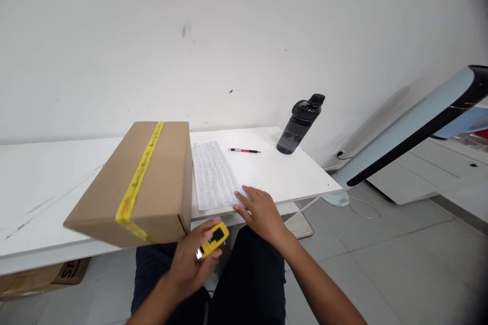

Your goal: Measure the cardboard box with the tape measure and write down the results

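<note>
My left hand (194, 256) is closed around a yellow and black tape measure (213, 240), held over my lap just off the table's front edge. A silvery metal end shows at the tape measure's lower left. With fingers spread, my right hand (263, 213) rests at the near right corner of a densely marked sheet of paper (215, 175). Directly left of the paper stands a closed cardboard box (163, 177), sealed with yellow printed tape (139, 177). Beyond the right hand lies a red and black pen (244, 151).
A dark translucent water bottle (299, 124) stands at the table's right end. The white table (267, 177) runs along a wall. To the right, a tall pale-blue and black panel (415, 129) leans across the view. Another cardboard box (46, 279) lies below the table at left.
</note>
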A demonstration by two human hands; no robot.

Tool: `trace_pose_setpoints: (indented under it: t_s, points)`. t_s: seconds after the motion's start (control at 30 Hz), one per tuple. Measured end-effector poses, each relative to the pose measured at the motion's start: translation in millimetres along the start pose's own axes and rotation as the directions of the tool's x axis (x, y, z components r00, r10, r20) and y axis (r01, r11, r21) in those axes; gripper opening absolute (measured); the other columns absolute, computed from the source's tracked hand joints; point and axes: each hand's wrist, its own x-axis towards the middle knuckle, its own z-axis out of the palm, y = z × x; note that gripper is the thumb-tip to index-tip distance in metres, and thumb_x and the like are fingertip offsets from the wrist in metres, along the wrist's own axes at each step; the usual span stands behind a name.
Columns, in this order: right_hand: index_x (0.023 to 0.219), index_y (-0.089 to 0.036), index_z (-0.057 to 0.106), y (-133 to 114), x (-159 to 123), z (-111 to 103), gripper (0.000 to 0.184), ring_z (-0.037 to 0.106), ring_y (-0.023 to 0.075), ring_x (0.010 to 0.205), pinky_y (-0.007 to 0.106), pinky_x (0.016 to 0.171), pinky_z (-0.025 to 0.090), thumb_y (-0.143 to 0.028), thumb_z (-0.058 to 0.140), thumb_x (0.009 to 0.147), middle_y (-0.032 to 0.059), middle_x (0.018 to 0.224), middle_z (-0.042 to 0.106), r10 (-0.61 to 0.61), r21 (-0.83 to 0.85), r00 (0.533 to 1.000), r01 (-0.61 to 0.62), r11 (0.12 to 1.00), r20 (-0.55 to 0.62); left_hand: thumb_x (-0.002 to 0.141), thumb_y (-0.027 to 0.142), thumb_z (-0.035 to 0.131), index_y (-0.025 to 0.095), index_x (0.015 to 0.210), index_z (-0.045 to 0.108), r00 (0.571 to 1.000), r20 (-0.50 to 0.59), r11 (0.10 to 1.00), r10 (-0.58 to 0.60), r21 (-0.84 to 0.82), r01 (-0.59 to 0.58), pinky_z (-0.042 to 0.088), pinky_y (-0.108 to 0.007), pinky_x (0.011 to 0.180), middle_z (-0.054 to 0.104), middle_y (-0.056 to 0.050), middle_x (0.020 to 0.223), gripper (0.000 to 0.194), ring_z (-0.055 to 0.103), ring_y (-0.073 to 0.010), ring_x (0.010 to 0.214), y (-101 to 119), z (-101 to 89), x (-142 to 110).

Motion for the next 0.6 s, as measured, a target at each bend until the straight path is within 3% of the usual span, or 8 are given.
trace_pose_setpoints:
  t_s: [0.07, 0.13, 0.23, 0.3, 0.47, 0.53, 0.6]
  points:
    - [0.134, -0.021, 0.068, -11, -22, -2, 0.041, 0.064, 0.0362, 0.125, 0.052, 0.098, 0.053, -0.042, 0.051, 0.103, 0.0162, 0.138, 0.068, -0.009, -0.010, 0.999, 0.009, 1.000, -0.034, 0.094, 0.018, 0.064, 0.030, 0.140, 0.050, 0.996, 0.036, 0.997, -0.076, 0.015, 0.075, 0.060, -0.041, 0.100, 0.068, -0.013, 0.135, 0.050, 0.068, -0.0240, 0.124, -22, -22.2, 15]
    - [0.135, -0.023, 0.067, -19, -37, -7, 0.040, 0.063, 0.0364, 0.126, 0.053, 0.099, 0.053, -0.041, 0.050, 0.104, 0.0155, 0.138, 0.068, -0.002, -0.005, 0.999, 0.002, 1.000, -0.037, 0.095, 0.026, 0.064, 0.026, 0.136, 0.051, 0.973, -0.030, 0.973, -0.229, 0.012, 0.229, 0.058, -0.044, 0.101, 0.066, -0.016, 0.137, 0.043, 0.068, -0.0251, 0.123, -51, -45.4, 31]
    - [0.135, -0.024, 0.067, -26, -45, -11, 0.040, 0.062, 0.0367, 0.127, 0.055, 0.100, 0.052, -0.043, 0.051, 0.103, 0.0152, 0.139, 0.067, 0.023, 0.016, 0.999, -0.023, 1.000, -0.027, 0.092, 0.044, 0.068, 0.019, 0.135, 0.049, 0.893, -0.118, 0.900, -0.435, -0.046, 0.433, 0.054, -0.047, 0.105, 0.062, -0.019, 0.137, 0.053, 0.066, -0.0263, 0.122, -90, -72.0, 59]
    - [0.135, -0.024, 0.066, -32, -45, -12, 0.041, 0.062, 0.0379, 0.126, 0.057, 0.100, 0.051, -0.044, 0.052, 0.103, 0.0161, 0.139, 0.067, 0.039, 0.032, 0.999, -0.039, 0.999, -0.011, 0.089, 0.050, 0.068, 0.018, 0.138, 0.046, 0.854, -0.070, 0.856, -0.516, -0.090, 0.509, 0.051, -0.046, 0.106, 0.063, -0.016, 0.133, 0.063, 0.065, -0.0246, 0.118, -104, -78.2, 81]
    - [0.137, -0.026, 0.064, -48, -36, -17, 0.042, 0.062, 0.0363, 0.125, 0.056, 0.100, 0.052, -0.045, 0.055, 0.101, 0.0152, 0.137, 0.068, -0.052, 0.192, 0.998, 0.045, 0.980, 0.031, 0.083, 0.047, 0.070, 0.022, 0.148, 0.035, 0.769, 0.207, 0.728, -0.605, -0.247, 0.639, 0.053, -0.033, 0.089, 0.067, -0.005, 0.107, 0.078, 0.066, -0.0184, 0.097, -111, -53.6, 131]
    - [0.139, -0.027, 0.062, -39, -22, -24, 0.039, 0.065, 0.0290, 0.123, 0.046, 0.098, 0.055, -0.038, 0.050, 0.104, 0.0114, 0.135, 0.069, -0.100, 0.302, 0.994, 0.084, 0.950, 0.038, 0.080, 0.044, 0.069, 0.020, 0.144, 0.042, 0.724, 0.239, 0.677, -0.648, -0.255, 0.690, 0.050, -0.029, 0.076, 0.066, 0.000, 0.090, 0.074, 0.063, -0.0165, 0.081, -119, -39.7, 147]
    - [0.139, -0.025, 0.061, -14, 6, -32, 0.040, 0.069, 0.0241, 0.115, 0.036, 0.090, 0.057, -0.025, 0.041, 0.105, 0.0106, 0.133, 0.070, -0.042, 0.265, 0.998, 0.027, 0.964, 0.049, 0.076, 0.041, 0.067, 0.018, 0.133, 0.052, 0.697, 0.227, 0.651, -0.680, -0.249, 0.717, 0.046, -0.027, 0.067, 0.061, 0.002, 0.078, 0.063, 0.059, -0.0150, 0.069, -132, -30.1, 157]
